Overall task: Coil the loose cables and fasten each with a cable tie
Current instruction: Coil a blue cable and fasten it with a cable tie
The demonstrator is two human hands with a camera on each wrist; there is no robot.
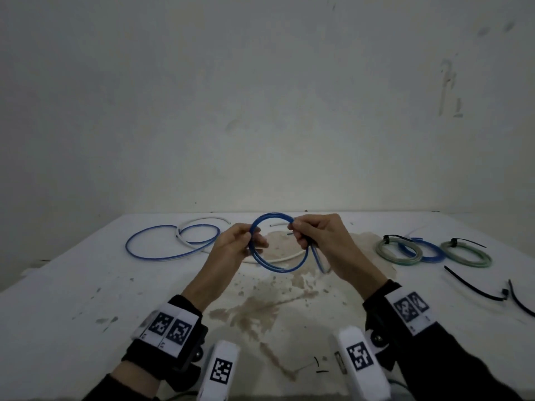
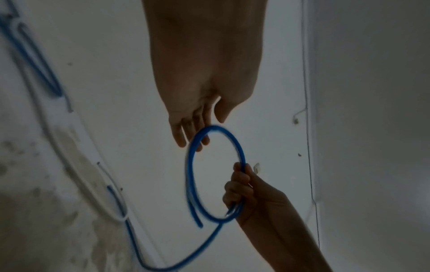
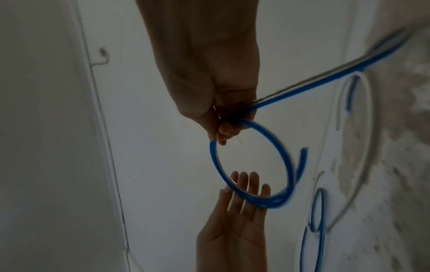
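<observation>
Head view: you hold the blue cable (image 1: 279, 246) as a coil above the table (image 1: 86, 285). Your right hand (image 1: 315, 238) pinches the turns together at the coil's 2 o'clock. Your left hand (image 1: 237, 244) steadies the rim at 9 o'clock; the grip cannot be told from here. A blue tail runs left toward 10 o'clock, crossing a white cable (image 1: 202, 221). Three tied coils (image 1: 434, 250) lie at 3 o'clock, with loose cable ties (image 1: 474, 285) nearer you.

Left wrist view: the fingers (image 2: 184, 136) lie straight and relaxed, the rim resting across them, nothing clamped.

Right wrist view: the right hand's fingers (image 3: 223, 132) are curled round the gathered turns where the tail leaves.

Judgement: the cable looks light, smooth and springy, so the turns will likely spread if released. Keep the pinch at the crossing and bind there.
</observation>
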